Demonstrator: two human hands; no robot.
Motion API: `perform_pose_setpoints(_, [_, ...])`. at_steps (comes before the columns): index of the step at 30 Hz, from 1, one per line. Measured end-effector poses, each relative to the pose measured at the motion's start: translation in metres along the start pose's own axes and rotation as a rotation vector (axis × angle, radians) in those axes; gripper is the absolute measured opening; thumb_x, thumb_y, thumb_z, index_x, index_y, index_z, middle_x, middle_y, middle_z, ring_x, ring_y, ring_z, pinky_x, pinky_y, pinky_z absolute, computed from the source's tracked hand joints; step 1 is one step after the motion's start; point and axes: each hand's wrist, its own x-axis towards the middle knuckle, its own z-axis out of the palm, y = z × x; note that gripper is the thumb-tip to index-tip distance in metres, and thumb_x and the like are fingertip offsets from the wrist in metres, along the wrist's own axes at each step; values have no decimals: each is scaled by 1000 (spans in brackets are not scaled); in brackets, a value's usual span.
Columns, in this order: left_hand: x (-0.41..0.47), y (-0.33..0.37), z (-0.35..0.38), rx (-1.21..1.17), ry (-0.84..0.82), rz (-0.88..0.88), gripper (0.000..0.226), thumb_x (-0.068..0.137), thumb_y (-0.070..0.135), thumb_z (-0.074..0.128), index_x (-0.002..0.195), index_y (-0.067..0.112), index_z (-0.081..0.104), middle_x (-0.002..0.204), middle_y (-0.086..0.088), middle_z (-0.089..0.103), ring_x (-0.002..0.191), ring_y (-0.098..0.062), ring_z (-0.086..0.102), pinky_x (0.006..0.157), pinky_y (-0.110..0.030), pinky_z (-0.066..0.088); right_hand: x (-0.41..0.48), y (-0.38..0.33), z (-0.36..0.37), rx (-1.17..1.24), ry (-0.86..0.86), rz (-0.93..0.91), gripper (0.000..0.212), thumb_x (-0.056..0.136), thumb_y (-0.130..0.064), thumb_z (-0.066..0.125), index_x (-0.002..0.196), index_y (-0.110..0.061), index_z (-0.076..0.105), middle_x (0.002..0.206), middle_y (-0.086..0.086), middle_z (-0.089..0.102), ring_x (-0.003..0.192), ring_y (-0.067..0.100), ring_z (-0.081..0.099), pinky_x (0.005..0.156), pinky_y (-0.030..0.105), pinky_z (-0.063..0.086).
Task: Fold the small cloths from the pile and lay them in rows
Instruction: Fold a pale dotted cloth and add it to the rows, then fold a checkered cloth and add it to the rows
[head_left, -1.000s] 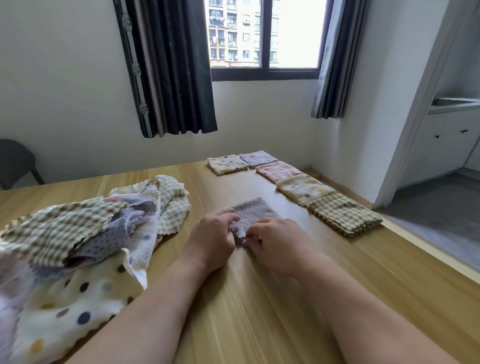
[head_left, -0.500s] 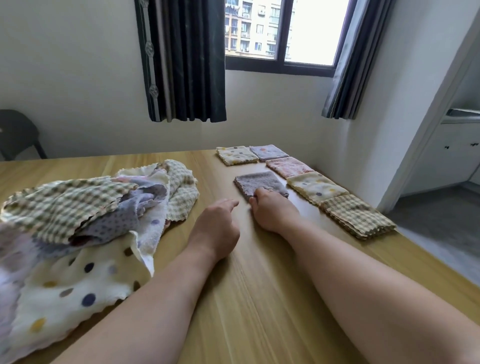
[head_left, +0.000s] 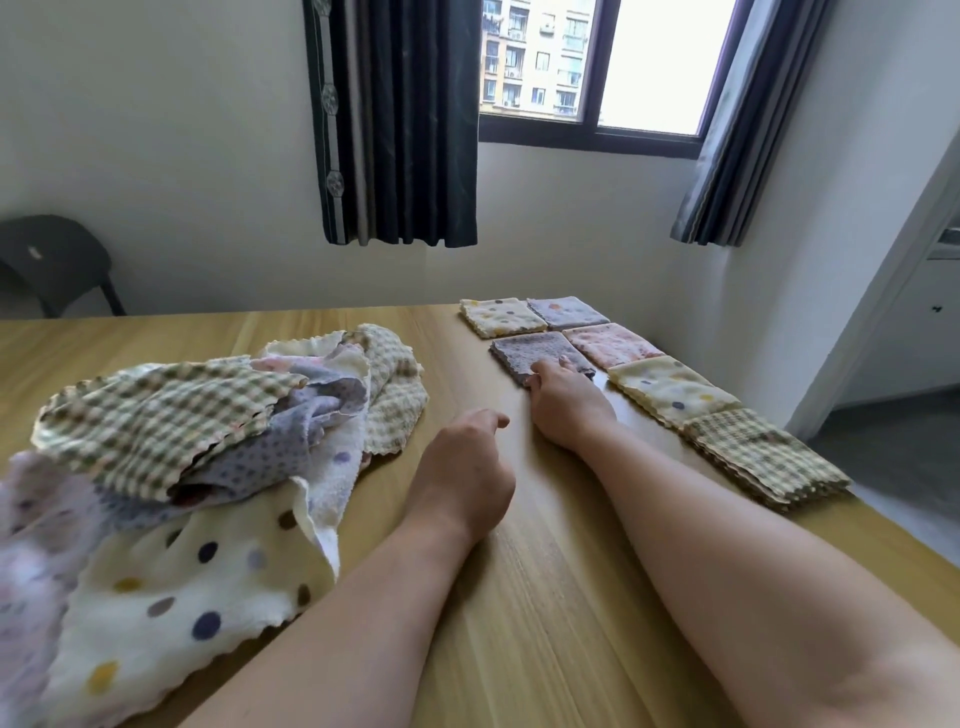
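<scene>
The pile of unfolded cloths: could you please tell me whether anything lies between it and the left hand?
Nothing visible does. The left hand rests on the table just to the right of the pile, with only a strip of bare wood between them, and it holds nothing.

Six folded cloths (head_left: 670, 387) right of the pile (head_left: 197, 426): two cream dotted cloths (head_left: 501, 316), one lilac cloth (head_left: 566, 312), one pink cloth (head_left: 608, 344), one grey-purple cloth (head_left: 530, 353), one checked cloth (head_left: 758, 454) (seemingly several layers thick, layers not countable). One pile, at least four loose cloths showing. Two hands right of it: left hand (head_left: 462, 467), right hand (head_left: 569, 402). Beyond the pile: two curtains (head_left: 400, 119), one window (head_left: 587, 67), one chair (head_left: 52, 260).
</scene>
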Motion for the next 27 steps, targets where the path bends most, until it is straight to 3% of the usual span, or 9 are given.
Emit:
perform_pose_setpoints(4, [-2,0,-1,33,80,-30,51,81,-1,46,128,11,64,129,-9,61,120,-28,57,104,-35,43,-28,-9,3,127,92,-32,34,103,-19,33,126,-20,58,138,6,57,134,26,47,100,38,42])
perform_pose_setpoints(9, [6,13,-37,386,224,-14,35,84,7,49,110,17,69,111,-6,63,109,-31,54,92,-38,42,-64,-38,-14,452,217,24,36,96,-14,46,125,-19,67,121,3,70,108,22,64,88,28,48])
perform_pose_setpoints(14, [16,21,-106,694,221,-246,22,91,20,55,110,17,64,119,-9,58,119,-32,47,98,-40,38,-83,-76,-14,731,287,152,38,89,-6,49,121,-16,68,117,1,70,104,16,61,82,22,41])
perform_pose_setpoints(20, [13,9,-145,707,200,-453,27,93,26,61,117,15,64,131,-11,57,127,-33,47,101,-42,38,-91,-119,5,805,258,66,32,91,-9,53,118,-15,69,113,0,71,106,15,63,86,22,42])
perform_pose_setpoints(25, [12,-14,-152,676,80,-613,50,97,34,54,141,12,51,150,-15,45,138,-35,39,109,-47,34,-84,-118,-3,748,223,24,29,93,-11,56,118,-14,70,113,0,71,99,12,61,82,21,41])
perform_pose_setpoints(27, [13,-25,-154,618,101,-672,44,95,28,54,136,11,55,145,-16,49,133,-35,45,106,-47,36,-82,-116,-5,760,220,25,28,92,-11,56,114,-15,71,109,-1,71,99,12,63,82,24,45])
